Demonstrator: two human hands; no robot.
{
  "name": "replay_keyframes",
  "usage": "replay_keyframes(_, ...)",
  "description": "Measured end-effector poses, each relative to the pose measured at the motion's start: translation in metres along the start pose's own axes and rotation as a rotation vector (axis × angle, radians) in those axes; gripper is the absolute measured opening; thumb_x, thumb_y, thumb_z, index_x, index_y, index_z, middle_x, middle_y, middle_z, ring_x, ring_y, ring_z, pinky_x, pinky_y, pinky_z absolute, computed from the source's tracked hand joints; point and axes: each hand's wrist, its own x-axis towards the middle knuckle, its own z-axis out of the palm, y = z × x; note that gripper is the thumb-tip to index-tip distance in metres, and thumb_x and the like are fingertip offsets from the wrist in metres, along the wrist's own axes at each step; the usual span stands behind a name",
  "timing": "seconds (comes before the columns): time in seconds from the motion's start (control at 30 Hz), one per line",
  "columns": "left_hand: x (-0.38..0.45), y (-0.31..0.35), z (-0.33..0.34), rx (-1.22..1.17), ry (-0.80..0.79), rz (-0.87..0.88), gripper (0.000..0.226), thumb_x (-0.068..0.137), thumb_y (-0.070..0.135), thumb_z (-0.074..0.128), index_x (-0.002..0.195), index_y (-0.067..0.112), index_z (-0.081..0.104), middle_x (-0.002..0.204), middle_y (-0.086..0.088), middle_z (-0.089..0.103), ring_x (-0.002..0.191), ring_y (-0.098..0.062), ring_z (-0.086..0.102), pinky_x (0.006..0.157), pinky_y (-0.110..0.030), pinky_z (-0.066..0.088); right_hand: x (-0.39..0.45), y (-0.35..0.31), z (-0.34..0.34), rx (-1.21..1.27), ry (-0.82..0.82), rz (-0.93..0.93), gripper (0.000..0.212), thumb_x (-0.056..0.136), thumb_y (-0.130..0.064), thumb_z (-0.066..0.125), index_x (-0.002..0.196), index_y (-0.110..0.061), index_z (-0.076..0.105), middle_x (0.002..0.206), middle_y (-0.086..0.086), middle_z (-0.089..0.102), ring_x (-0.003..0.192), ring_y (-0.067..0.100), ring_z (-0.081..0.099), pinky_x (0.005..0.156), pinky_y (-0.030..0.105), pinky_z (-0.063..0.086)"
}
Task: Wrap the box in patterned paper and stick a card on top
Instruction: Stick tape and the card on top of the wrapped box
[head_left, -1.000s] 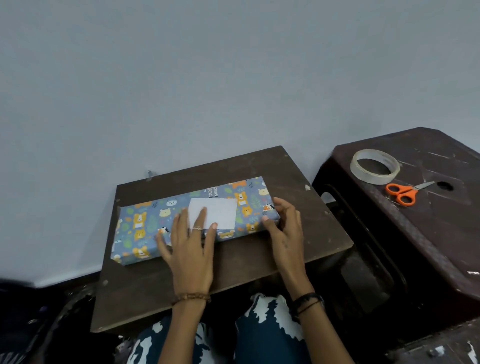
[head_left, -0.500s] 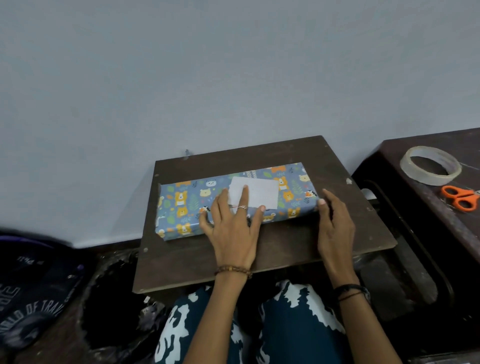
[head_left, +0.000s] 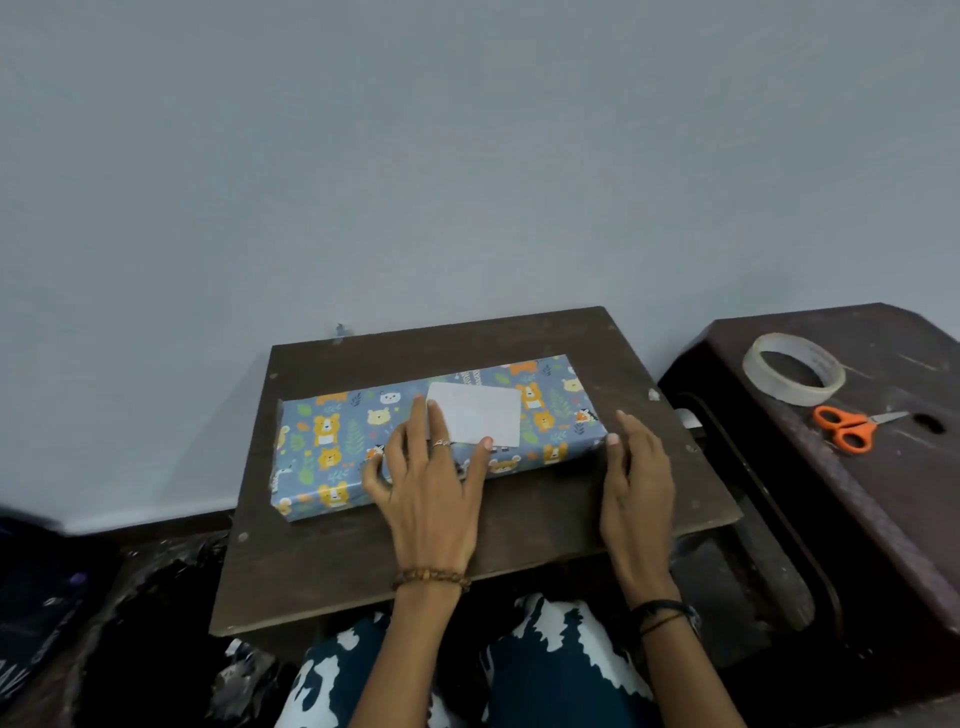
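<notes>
Left hand (head_left: 434, 488) flat on card (head_left: 475, 418); right hand (head_left: 636, 480) open beside box (head_left: 363, 441); card seemingly blank.

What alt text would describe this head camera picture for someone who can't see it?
A left hand presses a white card onto a wrapped box on a board; the right hand rests at its end. Tape and scissors lie nearby.

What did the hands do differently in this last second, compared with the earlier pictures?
Very little. The right hand let go of the wrapped box: its fingers had curled round the box's right end, and now it lies flat on the board with fingertips at that end. The left hand stays spread flat on the box, fingers on the white card. Box and card have not shifted.
</notes>
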Motion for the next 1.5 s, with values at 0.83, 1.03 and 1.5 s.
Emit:
replay_keyframes(0.83, 0.004, 0.009, 0.004, -0.050, 0.042, -0.010, 0.056, 0.084, 0.050, 0.035, 0.118, 0.015, 0.064, 0.127, -0.007, 0.058, 0.115, -0.022, 0.036, 0.091, -0.047, 0.017, 0.060, 0.016, -0.005, -0.491, 0.018, 0.056, 0.027, 0.095, -0.009, 0.041, 0.122, -0.009, 0.043, 0.105, 0.010, 0.064, 0.091, 0.033, 0.061, 0.063, 0.031, 0.031)
replay_keyframes(1.03, 0.004, 0.008, 0.004, -0.078, 0.010, -0.015, 0.057, 0.084, 0.050, 0.034, 0.120, 0.015, 0.062, 0.128, -0.007, 0.056, 0.116, -0.023, 0.034, 0.091, -0.048, 0.017, 0.060, 0.019, -0.012, -0.029, 0.169, 0.177, 0.024, 0.092, -0.002, 0.045, 0.112, -0.016, 0.042, 0.095, -0.010, 0.067, 0.090, 0.024, 0.063, 0.082, 0.048, 0.049)
replay_keyframes(1.5, 0.003, 0.022, -0.028, -0.706, 0.026, -0.007, 0.020, 0.085, 0.046, 0.049, 0.094, 0.036, 0.065, 0.098, 0.019, 0.063, 0.100, -0.001, 0.045, 0.087, -0.028, 0.031, -0.008, -0.055, -0.019, 0.934, -0.026, 0.506, 0.034, 0.083, -0.010, 0.068, 0.112, -0.019, 0.052, 0.076, -0.004, 0.064, 0.056, 0.005, 0.055, 0.054, 0.019, 0.049)
